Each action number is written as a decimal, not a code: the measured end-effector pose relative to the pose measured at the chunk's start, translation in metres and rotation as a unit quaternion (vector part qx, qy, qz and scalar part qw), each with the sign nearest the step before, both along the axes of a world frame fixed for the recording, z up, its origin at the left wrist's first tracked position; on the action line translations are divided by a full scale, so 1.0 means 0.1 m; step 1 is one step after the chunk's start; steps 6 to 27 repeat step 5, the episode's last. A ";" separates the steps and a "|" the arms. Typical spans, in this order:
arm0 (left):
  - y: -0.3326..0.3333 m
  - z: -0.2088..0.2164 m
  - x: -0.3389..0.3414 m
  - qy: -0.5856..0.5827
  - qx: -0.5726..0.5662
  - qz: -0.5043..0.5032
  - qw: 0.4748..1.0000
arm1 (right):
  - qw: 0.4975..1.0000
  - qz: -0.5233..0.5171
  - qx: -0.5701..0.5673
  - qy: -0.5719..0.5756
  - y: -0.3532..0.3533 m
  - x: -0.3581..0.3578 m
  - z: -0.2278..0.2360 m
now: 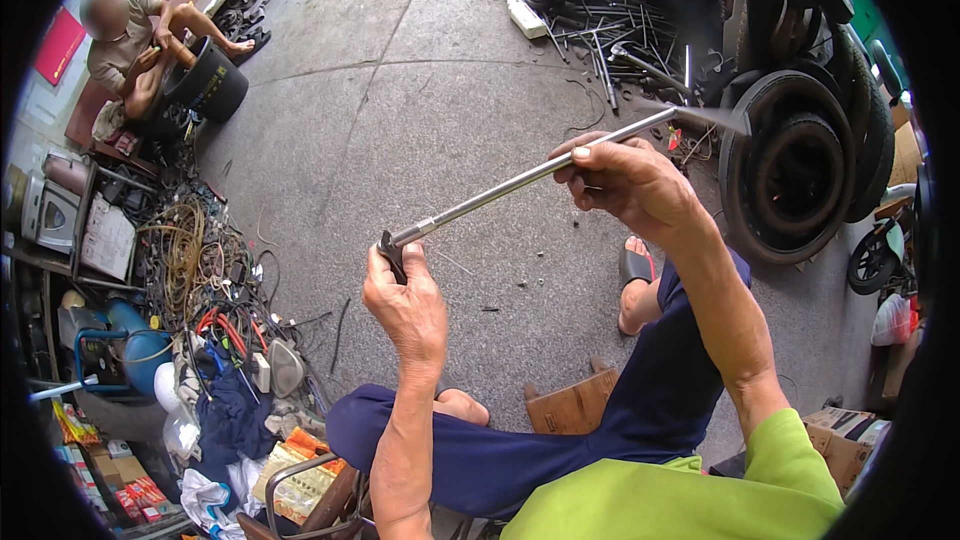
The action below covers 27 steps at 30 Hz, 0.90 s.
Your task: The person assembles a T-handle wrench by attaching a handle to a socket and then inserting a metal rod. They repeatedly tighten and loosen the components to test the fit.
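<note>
A long, slim silver metal rod (520,180) is held slantwise in front of me, its right end higher and farther away. My left hand (408,305) is closed around the small black piece (391,255) at the rod's lower end. With fingers and thumb, my right hand (630,180) pinches the rod nearer its upper end. Beyond that end a thin grey streak stretches right, too blurred to make out. Both hands are above the concrete floor.
A brown wooden stool (570,405) stands between my legs. Tangled cables (185,260) and clothes lie left. Metal rods (640,45) are heaped far right, near stacked tyres (790,165). At the far left another person (130,45) sits beside a black bucket (208,80).
</note>
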<state>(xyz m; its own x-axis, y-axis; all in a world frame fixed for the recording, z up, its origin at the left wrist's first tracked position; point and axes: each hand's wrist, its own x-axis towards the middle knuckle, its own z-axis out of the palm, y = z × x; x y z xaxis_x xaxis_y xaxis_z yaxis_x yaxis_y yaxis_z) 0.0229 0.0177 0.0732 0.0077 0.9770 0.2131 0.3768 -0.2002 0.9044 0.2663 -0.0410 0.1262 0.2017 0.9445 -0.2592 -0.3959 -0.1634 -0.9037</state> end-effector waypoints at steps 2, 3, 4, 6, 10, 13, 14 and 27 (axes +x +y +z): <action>0.00 -0.01 -0.01 0.009 -0.001 -0.007 1.000 | 0.999 -0.005 0.010 0.033 0.00 -0.01 0.00; 0.00 0.00 -0.01 0.013 0.000 -0.011 1.000 | 0.999 -0.008 0.015 0.039 -0.01 0.00 -0.01; -0.02 0.01 0.00 0.017 0.002 -0.015 1.000 | 0.999 -0.011 0.020 0.046 0.00 0.01 -0.02; -0.03 0.03 0.01 0.021 0.003 -0.018 1.000 | 0.999 -0.010 0.019 0.046 0.00 0.01 -0.02; -0.03 0.03 0.01 0.021 0.003 -0.018 1.000 | 0.999 -0.010 0.019 0.046 0.00 0.01 -0.02; -0.03 0.03 0.01 0.021 0.003 -0.018 1.000 | 0.999 -0.010 0.019 0.046 0.00 0.01 -0.02; -0.03 0.03 0.01 0.021 0.003 -0.018 1.000 | 0.999 -0.010 0.019 0.046 0.00 0.01 -0.02; -0.03 0.03 0.01 0.021 0.003 -0.018 1.000 | 0.999 -0.010 0.019 0.046 0.00 0.01 -0.02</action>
